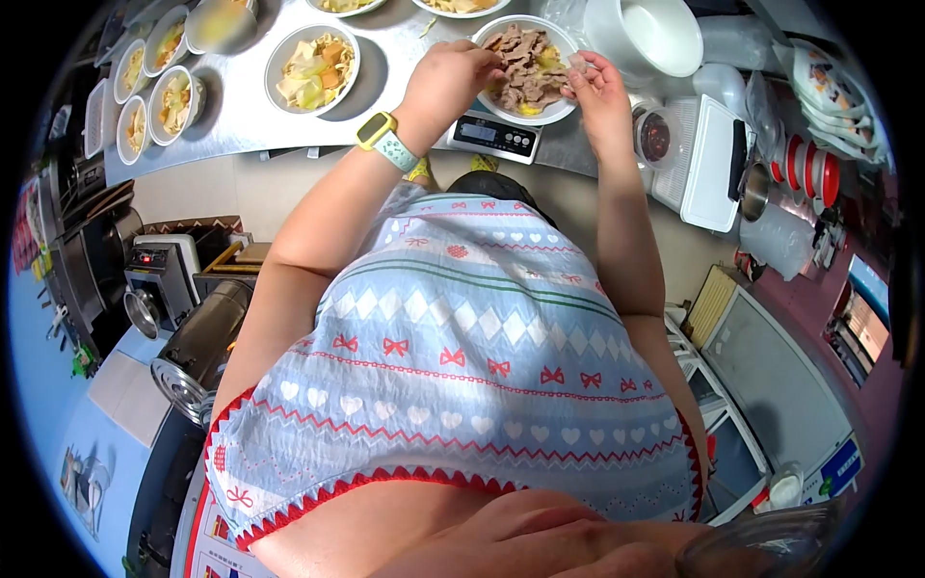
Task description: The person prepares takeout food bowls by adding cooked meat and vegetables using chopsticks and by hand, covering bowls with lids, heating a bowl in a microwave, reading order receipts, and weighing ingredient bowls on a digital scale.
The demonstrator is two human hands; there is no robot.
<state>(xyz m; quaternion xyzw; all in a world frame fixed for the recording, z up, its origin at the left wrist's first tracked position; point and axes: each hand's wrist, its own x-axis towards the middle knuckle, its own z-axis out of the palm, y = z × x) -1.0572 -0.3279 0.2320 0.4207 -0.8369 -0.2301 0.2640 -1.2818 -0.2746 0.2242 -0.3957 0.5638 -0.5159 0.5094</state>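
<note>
A white bowl (487, 104) heaped with brown sliced meat (525, 60) sits on a digital kitchen scale (493, 137). Yellowish food shows under the slices. My left hand (451, 77), with a watch on its wrist, reaches over the bowl's left rim. Its fingers are bent together at the edge of the meat, pinching a slice. On the opposite rim is my right hand (599, 89), its thumb and fingers drawn together. A small pale piece shows at those fingertips; I cannot tell what it is.
Left along the metal counter (405, 72) stands a bowl of noodles and vegetables (313, 69), with several similar bowls beyond. To the right are a large white tub (644, 39), a container of dark red contents (655, 135) and a white lidded box (708, 164). The counter's front edge borders my apron.
</note>
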